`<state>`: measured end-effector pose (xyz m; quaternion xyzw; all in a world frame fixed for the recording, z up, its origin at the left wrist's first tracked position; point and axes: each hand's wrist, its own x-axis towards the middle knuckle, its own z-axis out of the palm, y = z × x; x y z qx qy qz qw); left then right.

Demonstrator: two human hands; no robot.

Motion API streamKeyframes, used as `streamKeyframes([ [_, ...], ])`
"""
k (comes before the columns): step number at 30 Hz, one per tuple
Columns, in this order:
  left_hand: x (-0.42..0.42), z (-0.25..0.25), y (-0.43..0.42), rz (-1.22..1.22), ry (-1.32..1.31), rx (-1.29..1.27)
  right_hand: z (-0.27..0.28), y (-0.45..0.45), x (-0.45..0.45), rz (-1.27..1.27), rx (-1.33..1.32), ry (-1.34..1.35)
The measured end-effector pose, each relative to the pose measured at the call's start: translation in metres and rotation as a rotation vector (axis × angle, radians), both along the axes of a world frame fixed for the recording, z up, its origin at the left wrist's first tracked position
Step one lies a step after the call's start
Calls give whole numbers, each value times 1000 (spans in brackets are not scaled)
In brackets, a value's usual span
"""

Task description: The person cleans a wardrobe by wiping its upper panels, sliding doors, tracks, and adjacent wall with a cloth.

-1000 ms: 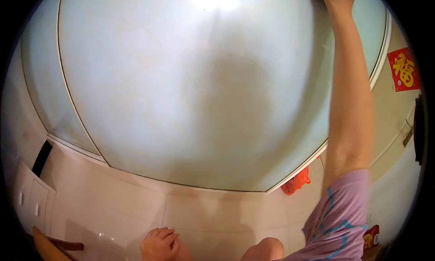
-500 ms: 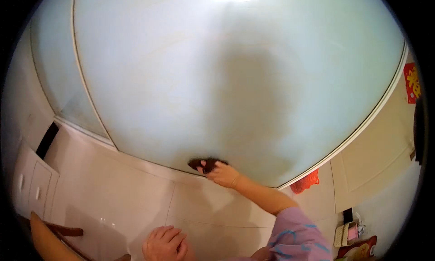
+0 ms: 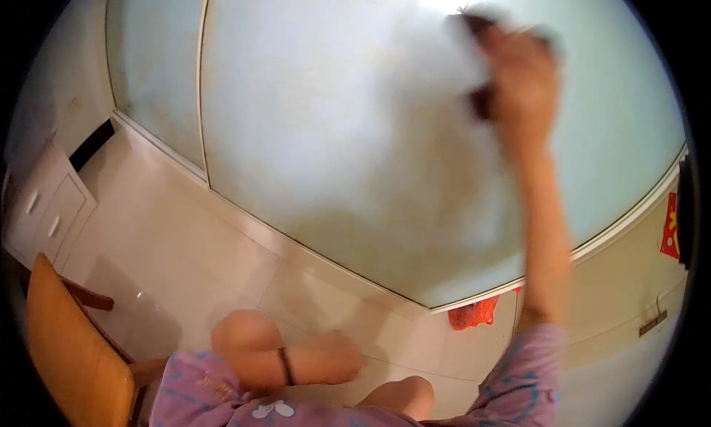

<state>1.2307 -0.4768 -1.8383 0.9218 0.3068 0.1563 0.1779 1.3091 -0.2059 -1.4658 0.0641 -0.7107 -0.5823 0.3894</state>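
Observation:
High on the frosted glass panel (image 3: 311,131), my right hand (image 3: 524,79) is closed around a dark brown-red cloth (image 3: 481,101). The cloth bunches out on both sides of my fingers, against or very near the glass; motion blur hides exact contact. Down low, my left hand (image 3: 335,357) hovers in front of my body near my knees, with a dark band on the wrist. Its fingers are smeared, and I see nothing in it.
A wooden chair (image 3: 78,345) stands at the lower left, near a white cabinet (image 3: 48,205). A red plastic bag (image 3: 474,314) lies on the floor by the panel's bottom corner. A hanger (image 3: 653,322) and a red-yellow decoration (image 3: 670,227) are on the right.
My right hand has swept the cloth from the glass's bottom edge up to the upper right. My left hand has moved right and up. The view has shifted, showing more of the chair.

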Motion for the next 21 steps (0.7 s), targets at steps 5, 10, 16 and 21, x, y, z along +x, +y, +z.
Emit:
streamKeyframes([
  [5,75,-29,42,-163,-369,-204,231,55,81,-20,71,722],
  [10,40,-56,84,34,340,-414,93,54,-16,-115,-46,529],
  [16,21,-75,78,136,-415,-36,-243,-5,-68,-601,-492,20],
  [21,-23,-66,42,7,224,-371,-484,-1,-35,-370,-935,-630],
])
